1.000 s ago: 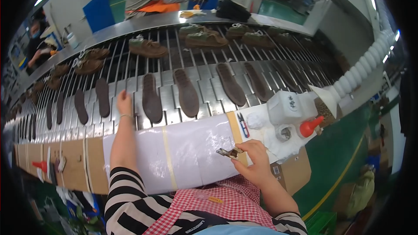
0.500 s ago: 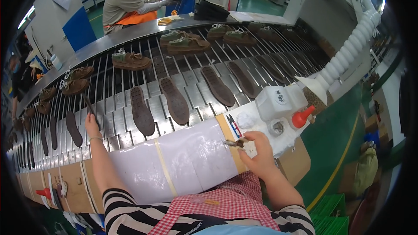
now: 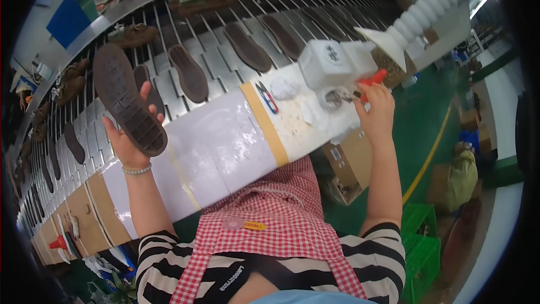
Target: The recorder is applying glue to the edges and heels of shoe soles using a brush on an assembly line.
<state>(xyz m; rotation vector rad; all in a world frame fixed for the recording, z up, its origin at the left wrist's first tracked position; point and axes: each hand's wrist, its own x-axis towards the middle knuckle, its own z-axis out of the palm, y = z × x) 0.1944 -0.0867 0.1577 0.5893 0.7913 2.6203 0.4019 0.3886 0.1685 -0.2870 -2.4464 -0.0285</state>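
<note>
My left hand (image 3: pixel 134 149) holds up a dark brown shoe sole (image 3: pixel 126 95), its gridded side facing me. The fingers grip its right edge near the lower end. Over at the right, my right hand (image 3: pixel 376 114) pinches a small brush (image 3: pixel 354 97), mostly hidden by the fingers. The brush tip is at the mouth of a small clear jar (image 3: pixel 332 99); whether it touches the contents I cannot tell. Behind the jar stands a white plastic jug (image 3: pixel 322 66). A red nozzle (image 3: pixel 376 77) lies just beyond my right fingers.
Soles (image 3: pixel 247 48) and shoes (image 3: pixel 205 3) lie in rows on the slatted metal conveyor (image 3: pixel 216 70). Thread snips (image 3: pixel 267 98) and a white wad (image 3: pixel 285 87) rest on the plastic-covered bench (image 3: pixel 219 146). A white hose hood (image 3: pixel 388 45) hangs at right. Green crates (image 3: pixel 419 253) stand below.
My left hand has lifted the sole off the conveyor and turned it toward me. My right hand has carried the brush from over the bench to the jar. The view has shifted.
</note>
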